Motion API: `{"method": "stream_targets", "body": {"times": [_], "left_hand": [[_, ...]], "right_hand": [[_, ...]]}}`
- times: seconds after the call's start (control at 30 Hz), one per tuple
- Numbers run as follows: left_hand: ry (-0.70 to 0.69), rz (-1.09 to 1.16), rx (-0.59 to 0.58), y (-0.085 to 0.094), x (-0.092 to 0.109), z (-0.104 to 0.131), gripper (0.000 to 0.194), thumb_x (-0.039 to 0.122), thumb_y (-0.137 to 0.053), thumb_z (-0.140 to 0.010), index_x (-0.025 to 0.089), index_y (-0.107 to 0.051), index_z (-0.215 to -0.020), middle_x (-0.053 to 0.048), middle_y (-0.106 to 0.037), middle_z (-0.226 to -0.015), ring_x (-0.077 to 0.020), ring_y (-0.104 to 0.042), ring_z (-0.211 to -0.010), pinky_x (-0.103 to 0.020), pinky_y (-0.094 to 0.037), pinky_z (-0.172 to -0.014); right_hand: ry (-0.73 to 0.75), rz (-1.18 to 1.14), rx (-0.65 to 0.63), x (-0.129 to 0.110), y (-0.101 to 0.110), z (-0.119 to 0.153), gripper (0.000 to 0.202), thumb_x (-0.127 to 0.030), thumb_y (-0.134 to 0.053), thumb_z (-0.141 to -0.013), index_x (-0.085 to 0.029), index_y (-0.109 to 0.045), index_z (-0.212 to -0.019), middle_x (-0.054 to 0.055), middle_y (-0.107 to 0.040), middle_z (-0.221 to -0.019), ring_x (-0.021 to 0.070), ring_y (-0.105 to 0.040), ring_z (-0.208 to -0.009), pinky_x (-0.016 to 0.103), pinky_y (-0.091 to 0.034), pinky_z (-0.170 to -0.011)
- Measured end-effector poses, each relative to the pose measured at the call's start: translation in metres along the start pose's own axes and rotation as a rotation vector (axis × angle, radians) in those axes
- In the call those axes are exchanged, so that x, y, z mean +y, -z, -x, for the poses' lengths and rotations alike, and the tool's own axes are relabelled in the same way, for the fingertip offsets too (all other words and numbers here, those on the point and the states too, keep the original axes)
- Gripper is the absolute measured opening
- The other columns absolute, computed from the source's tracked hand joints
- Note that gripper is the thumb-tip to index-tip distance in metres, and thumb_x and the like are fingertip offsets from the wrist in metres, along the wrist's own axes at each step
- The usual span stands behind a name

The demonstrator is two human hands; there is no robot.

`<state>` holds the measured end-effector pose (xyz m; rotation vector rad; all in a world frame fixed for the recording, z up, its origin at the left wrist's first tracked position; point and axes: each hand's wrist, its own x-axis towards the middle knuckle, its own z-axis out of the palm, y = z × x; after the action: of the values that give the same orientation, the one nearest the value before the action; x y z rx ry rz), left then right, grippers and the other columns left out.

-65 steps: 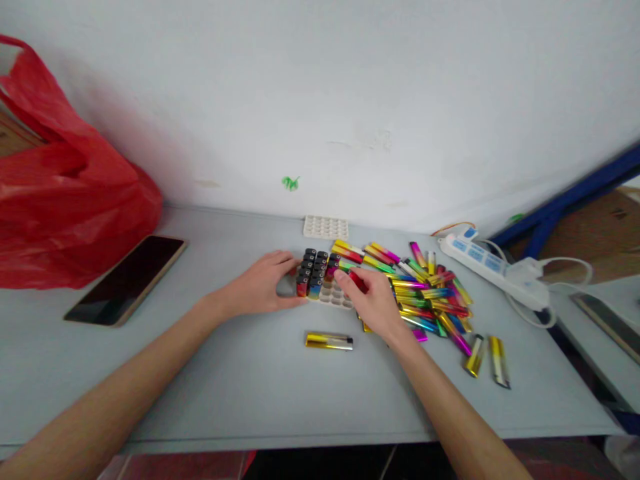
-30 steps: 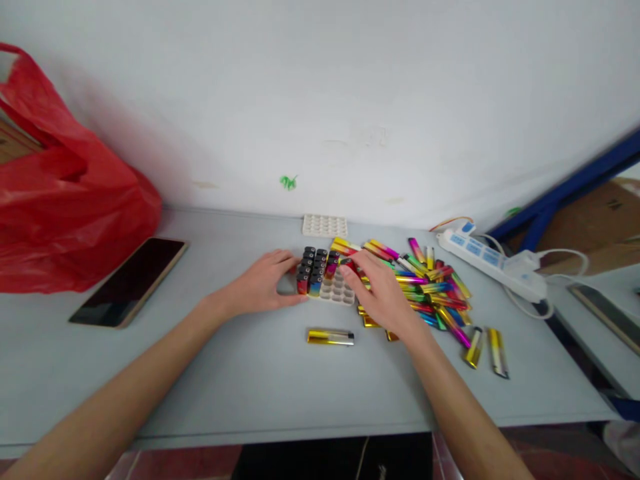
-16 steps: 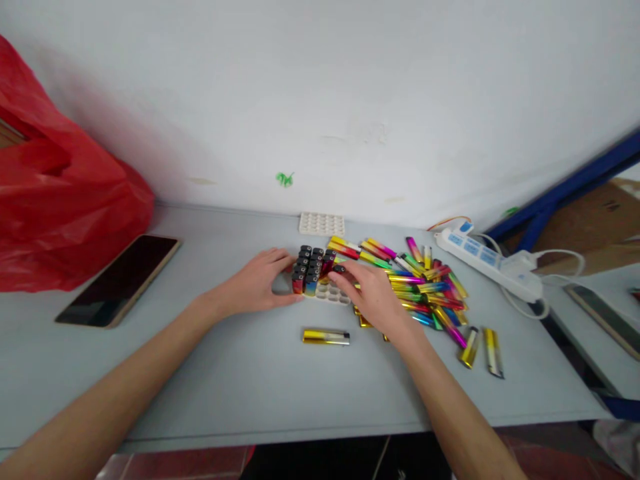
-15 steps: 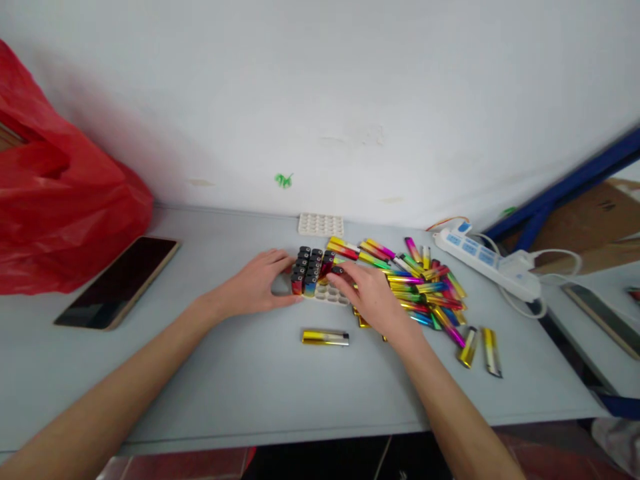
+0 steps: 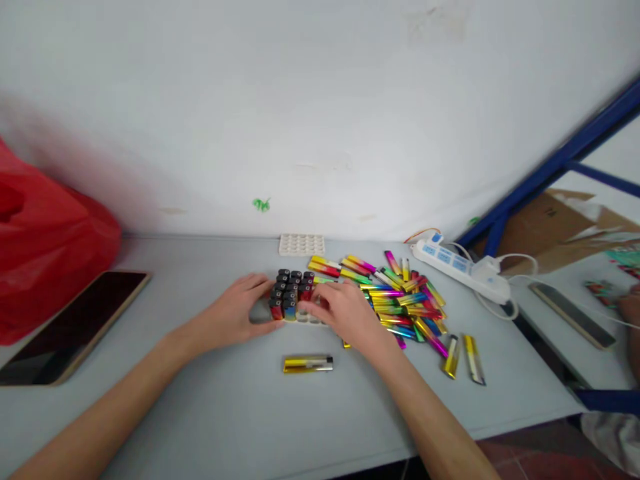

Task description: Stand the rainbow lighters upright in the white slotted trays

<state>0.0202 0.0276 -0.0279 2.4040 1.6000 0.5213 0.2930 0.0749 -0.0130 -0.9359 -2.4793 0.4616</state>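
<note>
Several lighters (image 5: 289, 288) with black tops stand upright in a white tray (image 5: 307, 318) with round holes. My left hand (image 5: 244, 308) curves around the tray's left side, fingers at the back and thumb at the front corner, holding it. My right hand (image 5: 345, 313) is over the tray's right part, fingers bent and closed around a lighter (image 5: 305, 293) in the third column; the fingers partly hide it. One yellow and silver lighter (image 5: 308, 363) lies flat on the table in front of the tray.
A pile of shiny coloured lighters (image 5: 400, 300) lies to the right. Behind are a second white holed tray (image 5: 301, 245) and a power strip (image 5: 460, 270) with cables. A large dark-screened phone (image 5: 75, 327) and a red bag (image 5: 55, 240) are on the left. Someone's hand (image 5: 631, 313) shows far right.
My right hand has shifted left and lower over the tray with the lighter, whose black top no longer sticks out beside the fingers. My left hand stays at the tray. The view has tilted and turned.
</note>
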Motion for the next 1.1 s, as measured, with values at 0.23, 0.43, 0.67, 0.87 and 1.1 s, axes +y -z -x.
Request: {"method": "stream_targets", "body": {"times": [0.23, 0.43, 0.67, 0.87, 1.1], "left_hand": [[-0.010, -0.025, 0.019, 0.000, -0.002, -0.001, 0.044, 0.061, -0.072, -0.089, 0.023, -0.074, -0.111, -0.014, -0.078, -0.119, -0.0413, -0.073, -0.114, -0.058, -0.063, -0.103], [-0.021, -0.033, 0.047, -0.004, -0.009, -0.001, 0.050, 0.062, -0.076, -0.082, 0.026, -0.075, -0.115, -0.015, -0.078, -0.121, -0.0443, -0.074, -0.117, -0.060, -0.064, -0.103], [-0.038, -0.045, 0.073, -0.006, -0.014, 0.001, 0.053, 0.063, -0.076, -0.083, 0.025, -0.076, -0.119, -0.015, -0.079, -0.128, -0.0442, -0.074, -0.119, -0.059, -0.065, -0.105], [-0.005, -0.032, 0.043, -0.006, -0.013, 0.000, 0.053, 0.064, -0.073, -0.084, 0.025, -0.077, -0.120, -0.018, -0.077, -0.127, -0.0442, -0.073, -0.123, -0.059, -0.062, -0.109], [0.000, -0.014, 0.025, -0.004, -0.010, -0.001, 0.050, 0.063, -0.072, -0.086, 0.022, -0.075, -0.114, -0.018, -0.076, -0.126, -0.0424, -0.073, -0.120, -0.056, -0.062, -0.107]], "right_hand": [[-0.185, 0.018, 0.298, 0.085, 0.054, 0.025, 0.028, -0.039, -0.057, -0.115, -0.020, -0.073, -0.101, 0.008, -0.077, -0.099, 0.0248, -0.070, -0.094, 0.036, -0.049, -0.089], [-0.399, 0.220, 0.168, 0.145, 0.066, 0.045, 0.010, -0.025, -0.072, -0.103, -0.018, -0.078, -0.107, 0.012, -0.077, -0.108, 0.0289, -0.071, -0.104, 0.040, -0.051, -0.098], [-0.529, 0.265, 0.104, 0.137, 0.057, 0.040, 0.019, -0.024, -0.068, -0.105, -0.019, -0.077, -0.121, 0.014, -0.079, -0.118, 0.0290, -0.072, -0.114, 0.039, -0.050, -0.100], [-0.618, 0.327, -0.007, 0.127, 0.057, 0.037, 0.024, -0.028, -0.065, -0.109, -0.020, -0.075, -0.128, 0.015, -0.078, -0.125, 0.0312, -0.072, -0.119, 0.040, -0.050, -0.100], [-0.565, 0.260, 0.256, 0.126, 0.051, 0.035, 0.019, -0.023, -0.062, -0.107, -0.018, -0.069, -0.124, 0.015, -0.079, -0.119, 0.0320, -0.074, -0.112, 0.044, -0.053, -0.098]]}}
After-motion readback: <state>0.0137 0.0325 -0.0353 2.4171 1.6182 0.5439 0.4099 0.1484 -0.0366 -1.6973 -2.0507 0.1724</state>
